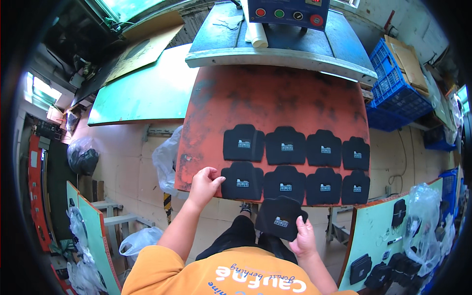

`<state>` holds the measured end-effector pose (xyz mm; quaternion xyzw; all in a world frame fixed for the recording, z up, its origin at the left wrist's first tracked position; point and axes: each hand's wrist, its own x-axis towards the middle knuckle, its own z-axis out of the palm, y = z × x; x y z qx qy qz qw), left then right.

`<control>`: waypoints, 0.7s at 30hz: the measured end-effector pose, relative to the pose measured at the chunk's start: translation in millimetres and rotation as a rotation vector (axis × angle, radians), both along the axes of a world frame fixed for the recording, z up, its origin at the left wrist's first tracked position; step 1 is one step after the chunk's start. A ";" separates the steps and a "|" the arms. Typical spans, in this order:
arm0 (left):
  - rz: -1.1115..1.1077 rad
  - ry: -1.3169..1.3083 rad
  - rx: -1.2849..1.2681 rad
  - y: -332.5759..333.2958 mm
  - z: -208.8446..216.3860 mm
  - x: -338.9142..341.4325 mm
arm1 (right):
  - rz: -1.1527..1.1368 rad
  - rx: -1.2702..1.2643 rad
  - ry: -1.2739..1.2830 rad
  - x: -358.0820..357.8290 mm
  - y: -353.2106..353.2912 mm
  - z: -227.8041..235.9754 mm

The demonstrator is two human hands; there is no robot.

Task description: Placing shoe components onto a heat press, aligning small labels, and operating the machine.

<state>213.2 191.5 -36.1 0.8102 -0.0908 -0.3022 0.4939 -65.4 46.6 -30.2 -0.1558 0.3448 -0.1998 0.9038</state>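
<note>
My right hand [304, 239] grips a black flat pad [269, 215] by its right edge, thumb on top. This pad has a stepped top outline and a small pale print, and it hangs over the near edge of the red board [221, 98]. Several matching black pads lie on the board in two rows, print side up. My left hand [203, 186] is at the board's near left, fingers loosely curled with a gap to the thumb. Its thumb tip is at the left edge of the nearest lower-row pad [242, 181]; whether they touch is unclear.
Beyond the board stands a machine table [280, 56] with a control box [287, 14]. A pale green panel [147, 88] is at the left. Blue crates [393, 83] stand at the right. Another green board [366, 231], low right, carries black pieces and plastic bags.
</note>
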 end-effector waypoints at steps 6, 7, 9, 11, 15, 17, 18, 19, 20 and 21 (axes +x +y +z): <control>-0.321 0.313 -0.235 7.5 45.1 -22.9 | 0.182 0.064 -0.092 70.0 15.7 11.8; -0.233 0.270 -0.255 6.7 50.6 -14.7 | 0.190 0.063 -0.113 83.0 17.3 12.9; -0.047 0.092 -0.350 7.9 44.8 29.7 | 0.303 0.056 -0.277 97.4 10.7 16.3; 0.051 0.014 -0.286 19.5 35.4 83.2 | 0.331 -0.009 -0.253 103.1 9.0 17.0; 0.065 -0.036 -0.143 29.3 -0.4 151.0 | 0.376 -0.174 -0.095 92.9 0.0 8.2; 0.037 -0.030 -0.053 26.2 -7.5 163.5 | 0.350 -0.218 -0.049 78.2 -4.2 6.3; 0.028 -0.068 -0.018 21.1 -10.0 166.1 | 0.303 -0.263 0.005 67.8 -6.1 5.1; 0.013 -0.103 0.013 15.3 -12.5 167.1 | 0.253 -0.309 0.063 58.5 -8.1 5.1; -0.021 -0.128 0.041 3.0 -20.5 166.9 | 0.206 -0.316 0.134 43.8 -12.6 7.7; -0.020 -0.142 0.049 -0.1 -22.4 166.8 | 0.155 -0.326 0.180 35.4 -13.9 8.3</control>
